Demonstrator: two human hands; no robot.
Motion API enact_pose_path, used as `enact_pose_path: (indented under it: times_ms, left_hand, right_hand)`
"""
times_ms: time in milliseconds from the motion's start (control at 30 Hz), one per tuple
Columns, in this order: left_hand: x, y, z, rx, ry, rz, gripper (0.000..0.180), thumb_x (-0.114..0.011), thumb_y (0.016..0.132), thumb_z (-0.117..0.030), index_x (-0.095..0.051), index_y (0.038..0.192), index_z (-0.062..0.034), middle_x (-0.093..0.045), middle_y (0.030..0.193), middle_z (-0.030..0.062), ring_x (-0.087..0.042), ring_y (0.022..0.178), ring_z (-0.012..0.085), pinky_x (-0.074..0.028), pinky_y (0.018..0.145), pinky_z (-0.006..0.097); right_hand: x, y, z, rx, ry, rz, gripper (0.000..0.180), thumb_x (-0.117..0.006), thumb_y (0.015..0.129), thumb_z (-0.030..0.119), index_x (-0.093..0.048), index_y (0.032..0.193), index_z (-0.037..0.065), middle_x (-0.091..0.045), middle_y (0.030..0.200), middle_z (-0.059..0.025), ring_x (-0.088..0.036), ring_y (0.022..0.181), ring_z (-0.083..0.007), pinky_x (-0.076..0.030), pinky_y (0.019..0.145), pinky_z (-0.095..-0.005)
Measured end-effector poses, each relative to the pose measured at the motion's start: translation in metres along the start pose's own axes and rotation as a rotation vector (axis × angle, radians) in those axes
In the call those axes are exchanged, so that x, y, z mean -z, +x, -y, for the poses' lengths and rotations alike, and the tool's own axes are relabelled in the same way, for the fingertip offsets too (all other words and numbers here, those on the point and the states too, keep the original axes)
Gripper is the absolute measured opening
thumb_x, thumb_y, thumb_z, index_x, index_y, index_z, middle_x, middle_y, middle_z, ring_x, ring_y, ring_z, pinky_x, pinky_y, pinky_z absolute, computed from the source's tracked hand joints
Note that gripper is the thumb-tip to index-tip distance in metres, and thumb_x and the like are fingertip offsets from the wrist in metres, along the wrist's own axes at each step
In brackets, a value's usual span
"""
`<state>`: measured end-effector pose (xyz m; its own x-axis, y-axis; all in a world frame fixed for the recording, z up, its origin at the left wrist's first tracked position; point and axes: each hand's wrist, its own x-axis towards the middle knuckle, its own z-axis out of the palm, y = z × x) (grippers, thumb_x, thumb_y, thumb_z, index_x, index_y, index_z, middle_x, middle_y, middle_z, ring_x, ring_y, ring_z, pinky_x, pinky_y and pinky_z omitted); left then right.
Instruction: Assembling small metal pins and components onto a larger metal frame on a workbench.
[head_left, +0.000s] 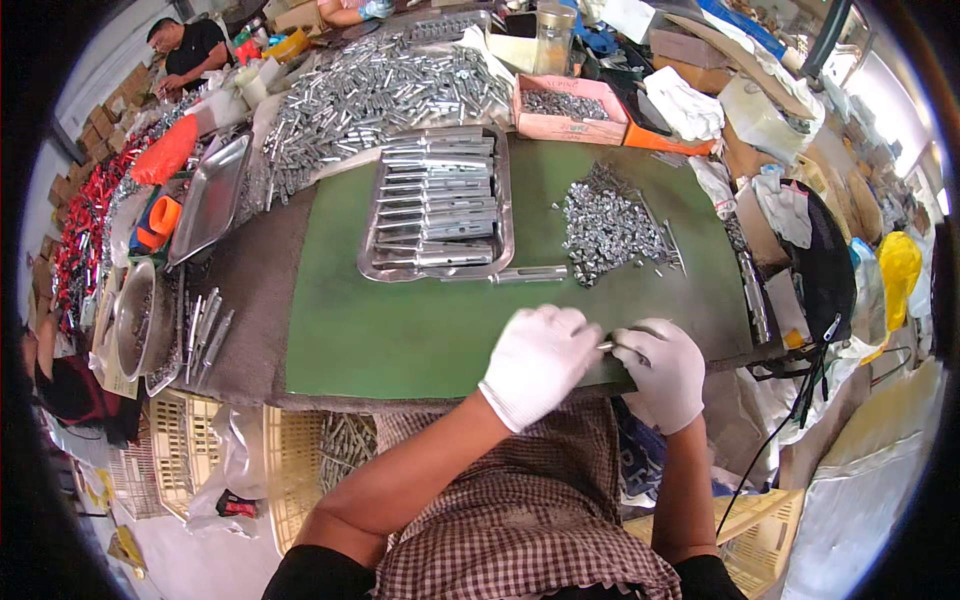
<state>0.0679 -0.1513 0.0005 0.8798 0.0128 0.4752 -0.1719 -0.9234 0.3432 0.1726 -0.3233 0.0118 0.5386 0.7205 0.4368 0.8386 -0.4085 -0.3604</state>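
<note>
Both my hands wear white knit gloves and meet above the near edge of the green mat (pixel 400 345). A small shiny metal piece (pixel 606 346) shows between them; its exact kind is mostly hidden by the fingers. My left hand (pixel 540 362) is closed at its left end, and my right hand (pixel 662 368) pinches it from the right. Beyond them lies a heap of small silvery metal parts (pixel 605 225), with thin rods (pixel 677 250) along its right side. A metal tray (pixel 504 215) holds a row of slotted metal tubes (pixel 440 218). One more tube (pixel 530 274) rests just below the tray.
A large pile of metal parts (pixel 390 95) covers the back of the table. Behind the mat stands a pink box (pixel 570 128) of small pieces. At left are an empty steel tray (pixel 210 200), a metal bowl (pixel 135 315) and several loose tubes (pixel 208 335). Crates (pixel 290 470) stand below.
</note>
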Motion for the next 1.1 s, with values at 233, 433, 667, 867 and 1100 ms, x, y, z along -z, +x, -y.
enact_pose_path:
  times_ms: [233,433,667,867,1100]
  left_hand:
    - [0.019,0.032,0.053,0.088,0.554,0.057,0.027,-0.069,0.078,-0.021,-0.064,0.102,-0.0106,-0.059,0.109,0.008,-0.051,0.117,0.027,-0.044,0.094,0.042]
    - [0.04,0.022,0.037,-0.053,0.26,-0.139,0.021,-0.064,0.088,-0.016,-0.059,0.107,-0.0085,-0.062,0.1,0.01,-0.058,0.107,0.0278,-0.046,0.089,0.039]
    - [0.042,-0.029,-0.015,0.321,-0.956,-0.047,0.036,-0.051,0.104,-0.025,-0.046,0.134,-0.0072,-0.05,0.091,-0.0001,-0.047,0.073,0.0075,-0.044,0.069,0.023]
    - [0.038,-0.046,-0.027,0.348,-0.77,-0.019,0.031,-0.061,0.096,-0.022,-0.061,0.121,-0.0022,-0.065,0.102,0.0125,-0.063,0.093,0.0256,-0.05,0.086,0.035]
    - [0.044,-0.053,-0.032,0.295,-0.766,-0.06,0.037,-0.063,0.095,-0.028,-0.06,0.122,-0.0024,-0.066,0.11,0.0161,-0.064,0.099,0.0328,-0.051,0.089,0.038]
  right_hand:
    - [0.009,-0.001,0.009,-0.02,0.051,0.137,0.019,-0.071,0.078,0.011,-0.07,0.097,0.012,-0.069,0.094,-0.0096,-0.066,0.086,-0.0319,-0.053,0.076,-0.0402]
    - [0.015,-0.01,0.009,-0.148,0.183,-0.009,0.036,-0.073,0.078,0.008,-0.065,0.113,0.009,-0.069,0.109,-0.0112,-0.068,0.091,-0.0274,-0.054,0.075,-0.0356]
    - [0.051,0.007,0.029,-0.583,1.164,-0.308,0.046,-0.053,0.084,-0.002,-0.055,0.131,-0.005,-0.062,0.107,-0.008,-0.056,0.074,-0.0064,-0.043,0.056,-0.0179]
    - [0.061,0.02,0.057,-0.387,0.946,-0.479,0.038,-0.053,0.088,-0.001,-0.053,0.126,-0.008,-0.061,0.1,-0.0105,-0.06,0.068,-0.0095,-0.046,0.054,-0.0212]
    - [0.035,0.007,0.084,-0.314,0.889,-0.242,0.038,-0.059,0.085,-0.004,-0.056,0.122,-0.004,-0.063,0.098,-0.0102,-0.062,0.076,-0.013,-0.051,0.065,-0.0245]
